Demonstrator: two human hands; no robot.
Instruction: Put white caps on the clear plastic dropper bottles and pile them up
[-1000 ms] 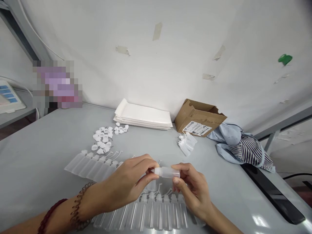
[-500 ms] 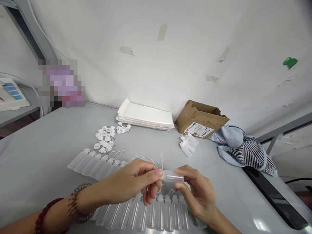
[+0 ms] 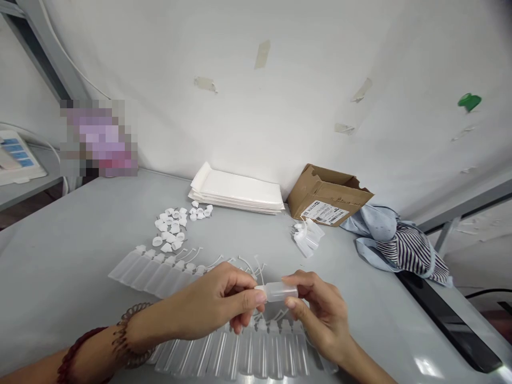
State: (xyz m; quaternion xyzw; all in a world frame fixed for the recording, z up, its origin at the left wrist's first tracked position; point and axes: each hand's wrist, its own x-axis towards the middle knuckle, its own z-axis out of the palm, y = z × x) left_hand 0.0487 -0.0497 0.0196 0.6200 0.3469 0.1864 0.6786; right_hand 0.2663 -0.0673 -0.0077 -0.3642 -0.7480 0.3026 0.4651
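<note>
A small translucent plastic squeeze bottle (image 3: 281, 292) lies sideways between my hands above the table. My left hand (image 3: 236, 296) pinches its neck end, where a thin white strap sticks up; the tip is hidden by the fingers. My right hand (image 3: 320, 312) grips the bottle's base between thumb and fingers. Below my hands lies a row of similar clear bottles (image 3: 244, 352), side by side. Another row of bottles (image 3: 148, 269) with white necks and loose straps runs off to the left, partly behind my left hand. White caps (image 3: 171, 226) with thin tips are heaped beyond it.
White padded envelopes (image 3: 240, 189) are stacked against the wall. An open cardboard box (image 3: 330, 197) stands to their right, with several bottles (image 3: 308, 236) in front. A blue and striped cloth bag (image 3: 412, 248) and a long black object (image 3: 448, 322) lie on the right.
Both hands have shifted slightly left with the bottle between them. The thin strap at its neck has changed angle. My grip on both ends stays the same.
</note>
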